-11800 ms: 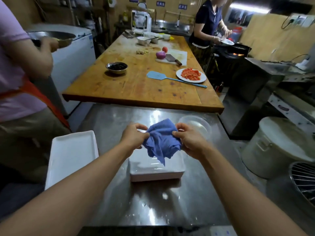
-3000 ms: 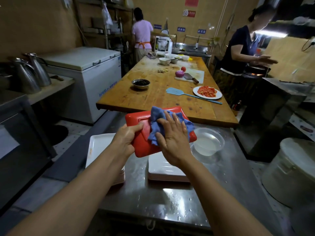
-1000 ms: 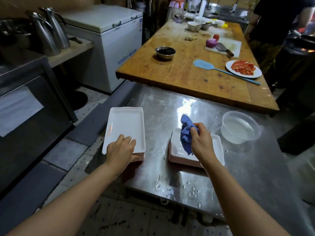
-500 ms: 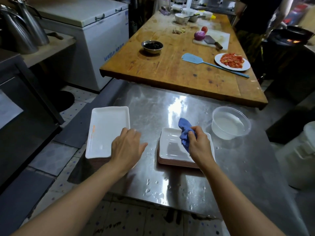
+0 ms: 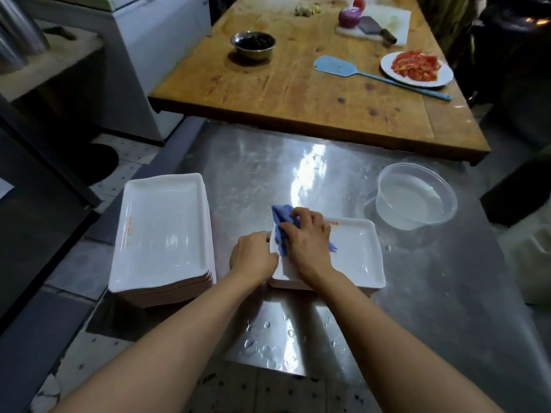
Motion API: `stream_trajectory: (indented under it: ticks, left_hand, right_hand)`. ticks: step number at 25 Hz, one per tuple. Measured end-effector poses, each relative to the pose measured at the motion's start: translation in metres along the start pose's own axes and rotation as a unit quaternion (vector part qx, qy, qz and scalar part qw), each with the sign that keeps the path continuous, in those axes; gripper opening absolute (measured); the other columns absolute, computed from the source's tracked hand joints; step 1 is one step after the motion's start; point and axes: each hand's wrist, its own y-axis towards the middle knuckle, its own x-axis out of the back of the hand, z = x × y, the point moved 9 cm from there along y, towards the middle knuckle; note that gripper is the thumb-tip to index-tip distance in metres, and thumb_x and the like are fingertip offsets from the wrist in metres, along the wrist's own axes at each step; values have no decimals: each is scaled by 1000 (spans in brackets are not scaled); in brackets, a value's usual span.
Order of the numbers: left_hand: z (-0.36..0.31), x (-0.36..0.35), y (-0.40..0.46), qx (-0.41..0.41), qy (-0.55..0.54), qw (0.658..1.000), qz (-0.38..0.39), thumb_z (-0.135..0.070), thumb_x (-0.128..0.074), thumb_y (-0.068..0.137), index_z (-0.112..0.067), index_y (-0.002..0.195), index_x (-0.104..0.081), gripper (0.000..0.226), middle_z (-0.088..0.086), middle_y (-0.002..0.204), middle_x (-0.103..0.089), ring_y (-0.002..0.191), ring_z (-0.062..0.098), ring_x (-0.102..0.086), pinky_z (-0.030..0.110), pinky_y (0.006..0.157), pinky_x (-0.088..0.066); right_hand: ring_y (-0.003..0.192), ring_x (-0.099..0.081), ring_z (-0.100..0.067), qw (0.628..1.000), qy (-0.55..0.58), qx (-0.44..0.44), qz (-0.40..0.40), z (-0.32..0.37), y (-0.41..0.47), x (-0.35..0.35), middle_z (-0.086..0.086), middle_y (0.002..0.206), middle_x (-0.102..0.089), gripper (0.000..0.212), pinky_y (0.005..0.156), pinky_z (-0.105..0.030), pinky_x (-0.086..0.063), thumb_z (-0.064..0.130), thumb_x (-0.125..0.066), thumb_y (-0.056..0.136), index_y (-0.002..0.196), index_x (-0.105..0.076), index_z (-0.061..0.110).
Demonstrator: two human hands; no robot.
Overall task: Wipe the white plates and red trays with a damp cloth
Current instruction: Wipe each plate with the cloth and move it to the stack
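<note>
The right hand (image 5: 310, 242) pressed a crumpled blue damp cloth (image 5: 281, 223) onto the left part of the top white rectangular plate (image 5: 354, 254), fingers bent over the fabric in a closed grip on it. The left hand (image 5: 253, 259) held that plate's left rim, fingers curled round the edge. This plate topped a low stack near the middle of the wet stainless steel desk (image 5: 417, 308), set back a little from the desk's near edge, where water drops lay.

A taller stack of white rectangular plates (image 5: 164, 231) stood at the left, well apart from the hands; its left side overhung or met the desk's left edge, above the tiled floor (image 5: 77, 260). Between the two stacks ran a strip of bare steel.

A clear round plastic bowl of water (image 5: 416, 199) sat to the far right of the wiped plate, near but not touching it. Bare steel lay far of the plates, up to the thick edge of a wooden desk (image 5: 298, 93) that overlapped the steel one. On the wood stood a small metal bowl (image 5: 253, 44), a light blue spatula (image 5: 357, 71) and a round white plate of red slices (image 5: 416, 68). To the right of the plate the steel stayed bare as far as its right edge.
</note>
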Motion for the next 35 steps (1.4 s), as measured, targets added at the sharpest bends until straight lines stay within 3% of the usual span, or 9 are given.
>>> stream_trajectory:
  ticks: [4, 9, 14, 17, 20, 23, 27, 32, 35]
  left_hand:
    - [2, -1, 3, 4, -3, 1000, -20, -13, -61, 72, -17, 95, -69, 24, 8, 95, -70, 90, 31, -62, 30, 71, -47]
    - [8, -7, 6, 25, 6, 1000, -10, -12, -58, 73, -17, 94, -61, 21, 10, 98, -66, 90, 31, -58, 30, 69, -43]
    - [4, -10, 5, 27, 17, 999, -4, -11, -56, 75, -15, 96, -55, 21, 12, 99, -65, 94, 33, -57, 32, 69, -39]
    - [1, -8, 1, 34, 11, 999, -18, -8, -55, 76, -12, 96, -56, 21, 15, 102, -65, 95, 35, -57, 32, 69, -37]
    - [1, -6, -1, 40, -18, 999, -32, -6, -55, 76, -9, 98, -59, 22, 16, 104, -64, 95, 35, -56, 30, 70, -37]
    - [3, -7, -3, 41, -33, 998, -33, -6, -56, 76, -9, 101, -61, 25, 13, 106, -65, 98, 33, -57, 29, 72, -37]
    - [6, -8, -2, 48, -72, 996, -21, -8, -59, 76, -15, 94, -60, 20, 5, 100, -65, 93, 27, -58, 26, 71, -40]
    - [22, -17, -2, 77, -227, 971, 17, -7, -61, 75, -19, 85, -60, 15, 5, 68, -63, 43, 16, -58, 22, 44, -48]
    - [28, -24, 0, 84, -282, 955, 31, -7, -57, 79, -15, 87, -63, 13, 9, 67, -62, 46, 22, -56, 26, 45, -46]
  right_hand:
    - [120, -44, -26, 999, -26, 40, 15, -7, -3, 0, -5, 133, -48, 31, 100, -38, -18, 20, -53, 87, 117, -61, 18]
    - [98, -59, -28, 992, -94, -64, -62, -81, -30, 36, -4, 105, -65, 22, 87, -35, -19, 15, -63, 77, 97, -70, 16]
    - [113, -43, -22, 980, -175, -96, 26, -115, -35, 42, 3, 112, -58, 23, 87, -35, -15, 24, -46, 89, 105, -64, 24]
    - [117, -40, -23, 979, -184, -72, 57, -108, -45, 39, 2, 115, -58, 26, 97, -39, -11, 21, -43, 93, 109, -63, 23]
    - [116, -42, -26, 981, -163, -64, 82, -103, -66, 43, -6, 120, -59, 31, 107, -41, -19, 20, -38, 97, 121, -58, 14]
    - [113, -45, -24, 986, -126, -77, 74, -96, -93, 48, -9, 128, -53, 35, 98, -34, -30, 16, -34, 98, 126, -52, 9]
    - [113, -46, -23, 994, -60, -74, 57, -75, -110, 42, -5, 127, -56, 37, 93, -28, -29, 7, -39, 88, 121, -57, 10]
    - [112, -49, -26, 998, 37, -12, 44, -5, -93, 14, -7, 121, -60, 35, 96, -31, -33, 8, -51, 83, 115, -65, 11]
    - [112, -48, -27, 995, 88, 4, 38, 25, -82, 2, -9, 120, -59, 33, 95, -32, -35, 9, -51, 81, 109, -68, 10]
